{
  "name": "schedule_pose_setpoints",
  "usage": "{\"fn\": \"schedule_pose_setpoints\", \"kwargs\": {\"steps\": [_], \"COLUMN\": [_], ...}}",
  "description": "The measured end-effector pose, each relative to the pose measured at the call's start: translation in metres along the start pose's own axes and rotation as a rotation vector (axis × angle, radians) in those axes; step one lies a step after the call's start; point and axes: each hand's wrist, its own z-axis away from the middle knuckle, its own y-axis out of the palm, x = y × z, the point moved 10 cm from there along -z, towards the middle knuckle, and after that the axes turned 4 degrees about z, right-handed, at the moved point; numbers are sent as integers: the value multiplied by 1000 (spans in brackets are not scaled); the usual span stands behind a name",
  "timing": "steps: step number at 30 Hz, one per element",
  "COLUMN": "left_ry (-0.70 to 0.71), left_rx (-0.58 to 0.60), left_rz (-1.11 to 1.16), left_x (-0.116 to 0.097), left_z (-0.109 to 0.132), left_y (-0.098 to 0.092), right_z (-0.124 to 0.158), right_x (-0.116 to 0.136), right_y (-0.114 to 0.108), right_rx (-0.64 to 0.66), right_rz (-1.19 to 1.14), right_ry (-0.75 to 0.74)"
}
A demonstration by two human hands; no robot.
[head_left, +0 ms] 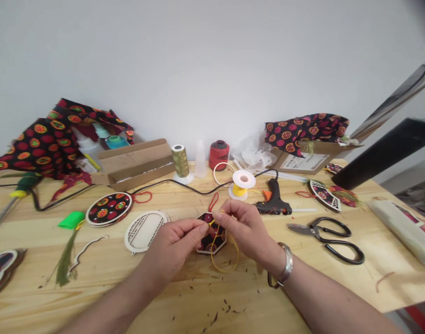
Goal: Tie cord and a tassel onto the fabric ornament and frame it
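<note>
Both hands pinch a thin yellow cord (237, 260) over the middle of the bench. My left hand (179, 239) has thumb and forefinger closed on it, and my right hand (242, 225) grips it a little to the right. The cord hangs in a loop below my right hand. Behind the fingers lies an octagonal ornament (212, 242) with patterned dark fabric, a pale rim and a red loop at its top, partly hidden. A spool of yellow cord (239, 190) stands just beyond. An oval wooden frame (138, 234) lies beside my left hand.
Black-handled scissors (320, 232) and a glue gun (275, 199) lie to the right. A round fabric ornament (110, 208), a green tassel (67, 257) and a screwdriver (10, 204) are on the left. A cardboard box (136, 164) and thread spools line the wall. A black cable crosses the bench.
</note>
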Motion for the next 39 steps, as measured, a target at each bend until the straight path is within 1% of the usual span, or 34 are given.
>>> {"fn": "schedule_pose_setpoints", "kwargs": {"steps": [4,8,10,12,16,21,25,27,30,35,39], "left_ry": [-52,-93,-95,-75,-18,127,204,199,154,98,91], "left_rx": [28,25,11,1,-8,-29,-16,-3,26,39,38], "left_rz": [95,271,314,277,97,-123,-207,-223,-214,-144,-101], "left_x": [9,14,14,9,-2,-14,-16,-15,-12,-9,-8], "left_z": [1,2,2,2,2,5,6,5,2,2,1], "left_y": [2,3,2,2,1,2,4,4,4,3,3], "right_z": [0,-1,0,1,3,2,0,-1,-3,-5,-3], "right_x": [-2,-1,-2,-3,-4,-4,0,0,-2,-8,-4], "right_y": [-2,-4,-4,-3,0,2,-1,-2,0,7,12], "right_rx": [-13,-32,-33,-28,-15,9,-9,-11,13,105,166], "right_rz": [0,-1,3,8,11,-31,-25,-22,-38,-66,-122], "right_ry": [-4,-40,-44,-37,-9,16,-10,-11,14,81,87]}}
